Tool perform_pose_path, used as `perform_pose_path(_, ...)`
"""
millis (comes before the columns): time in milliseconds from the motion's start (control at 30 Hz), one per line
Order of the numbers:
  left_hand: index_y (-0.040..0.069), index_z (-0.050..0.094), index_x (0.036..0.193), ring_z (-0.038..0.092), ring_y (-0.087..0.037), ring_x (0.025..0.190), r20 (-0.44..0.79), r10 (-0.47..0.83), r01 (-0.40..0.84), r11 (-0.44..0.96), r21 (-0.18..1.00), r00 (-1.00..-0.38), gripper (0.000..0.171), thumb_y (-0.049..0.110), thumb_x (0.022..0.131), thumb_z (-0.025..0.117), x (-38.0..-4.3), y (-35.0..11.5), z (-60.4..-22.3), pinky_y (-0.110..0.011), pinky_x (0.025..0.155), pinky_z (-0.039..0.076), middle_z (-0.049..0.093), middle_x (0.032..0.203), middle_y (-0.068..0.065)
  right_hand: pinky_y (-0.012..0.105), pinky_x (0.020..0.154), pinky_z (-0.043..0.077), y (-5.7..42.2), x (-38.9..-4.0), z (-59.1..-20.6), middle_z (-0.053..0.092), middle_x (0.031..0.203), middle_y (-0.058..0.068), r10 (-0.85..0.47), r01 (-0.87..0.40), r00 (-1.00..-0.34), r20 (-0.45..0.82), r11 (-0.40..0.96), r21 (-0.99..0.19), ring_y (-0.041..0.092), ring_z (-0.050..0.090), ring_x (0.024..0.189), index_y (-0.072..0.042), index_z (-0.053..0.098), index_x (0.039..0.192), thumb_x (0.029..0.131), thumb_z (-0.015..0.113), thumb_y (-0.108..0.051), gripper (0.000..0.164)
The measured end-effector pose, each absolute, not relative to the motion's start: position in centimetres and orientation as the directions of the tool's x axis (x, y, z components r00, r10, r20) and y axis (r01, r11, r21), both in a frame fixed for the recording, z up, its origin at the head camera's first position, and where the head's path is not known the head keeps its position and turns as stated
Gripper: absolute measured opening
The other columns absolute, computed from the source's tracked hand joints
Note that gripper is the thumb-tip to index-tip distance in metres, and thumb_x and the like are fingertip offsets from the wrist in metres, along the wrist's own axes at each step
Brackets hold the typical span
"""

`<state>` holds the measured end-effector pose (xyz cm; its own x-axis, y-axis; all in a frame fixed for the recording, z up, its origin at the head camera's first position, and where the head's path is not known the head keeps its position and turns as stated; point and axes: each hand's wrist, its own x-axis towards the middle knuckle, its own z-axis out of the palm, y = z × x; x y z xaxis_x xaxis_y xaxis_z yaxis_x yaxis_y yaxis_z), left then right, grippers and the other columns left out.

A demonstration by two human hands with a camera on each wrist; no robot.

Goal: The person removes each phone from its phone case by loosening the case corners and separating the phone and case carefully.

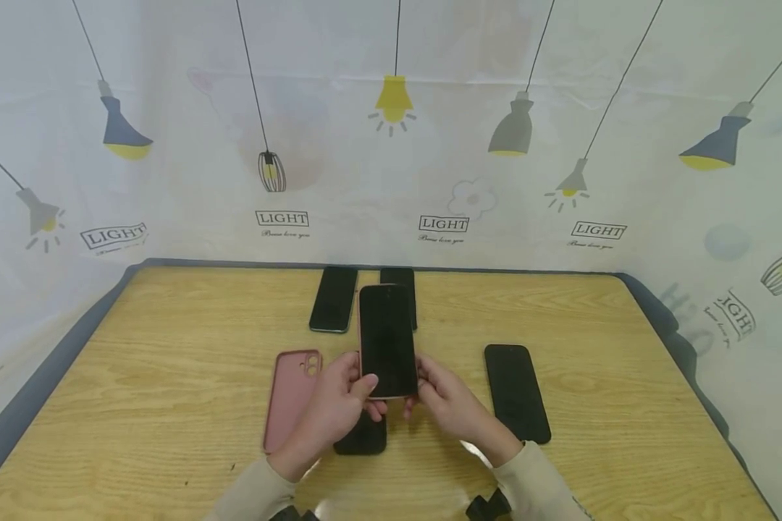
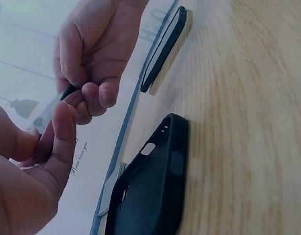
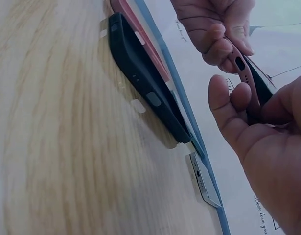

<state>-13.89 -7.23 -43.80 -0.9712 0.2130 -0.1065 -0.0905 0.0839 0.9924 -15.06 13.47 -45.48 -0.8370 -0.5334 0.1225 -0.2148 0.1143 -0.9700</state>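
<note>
Both hands hold a black-screened smartphone (image 1: pixel 387 336) above the table, its screen facing up. A pink phone case (image 3: pixel 249 81) surrounds the phone's edge, with the bottom port opening showing in the right wrist view. My left hand (image 1: pixel 340 396) grips the lower left corner, thumb over the front. At the lower right edge, my right hand (image 1: pixel 452 403) pinches the phone between thumb and curled fingers. Beneath the hands lies an empty black phone case (image 2: pixel 157 171), open side up. A second pink case (image 1: pixel 289 401) lies left of the left hand, partly covered by the forearm.
Two dark phones lie near the table's back edge: one (image 1: pixel 334 299) at left, the other (image 1: pixel 409 297) partly behind the held phone. Another dark phone (image 1: pixel 518 394) lies right of the right hand. A printed curtain (image 1: pixel 352 145) surrounds the wooden table (image 1: pixel 189 347).
</note>
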Motion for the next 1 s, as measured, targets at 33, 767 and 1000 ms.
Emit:
perform_pose_path(33, -0.01, 0.055, 0.128, 0.069, -0.021, 0.066, -0.103, 0.219, -0.09, 0.071, 0.993, -0.97, 0.024, -0.005, 0.105, 0.05, -13.9, -7.3, -43.8, -0.035, 0.061, 0.062, 0.071, 0.095, -0.02, 0.042, 0.073, 0.062, 13.5, -15.1, -45.5, 0.063, 0.116, 0.032, -0.539, -0.208, -0.833, 0.124, 0.098, -0.973, 0.022, 0.066, 0.077, 0.015, 0.041, 0.142, 0.103, 0.028, 0.01, 0.041)
perform_pose_path(767, -0.019, 0.043, 0.132, 0.065, -0.012, 0.063, -0.062, 0.322, -0.138, -0.22, 0.966, -0.945, 0.029, -0.004, 0.107, 0.042, -14.0, -8.2, -45.1, -0.024, 0.059, 0.053, 0.069, 0.089, -0.006, 0.048, 0.082, 0.06, 14.1, -15.2, -45.0, 0.058, 0.119, 0.031, -0.536, -0.204, -0.832, 0.144, 0.053, -0.978, 0.022, 0.064, 0.093, 0.015, 0.041, 0.142, 0.106, 0.04, 0.003, 0.038)
perform_pose_path(1000, -0.017, 0.047, 0.129, 0.064, -0.013, 0.062, -0.086, 0.291, -0.148, -0.2, 0.968, -0.953, 0.026, -0.005, 0.107, 0.044, -13.9, -8.1, -45.2, -0.024, 0.058, 0.054, 0.069, 0.089, -0.008, 0.026, 0.077, 0.057, 14.0, -15.0, -45.5, 0.057, 0.103, 0.016, -0.389, -0.282, -0.896, 0.216, 0.122, -0.952, 0.016, 0.058, 0.091, 0.007, 0.052, 0.115, 0.098, 0.057, 0.009, 0.017)
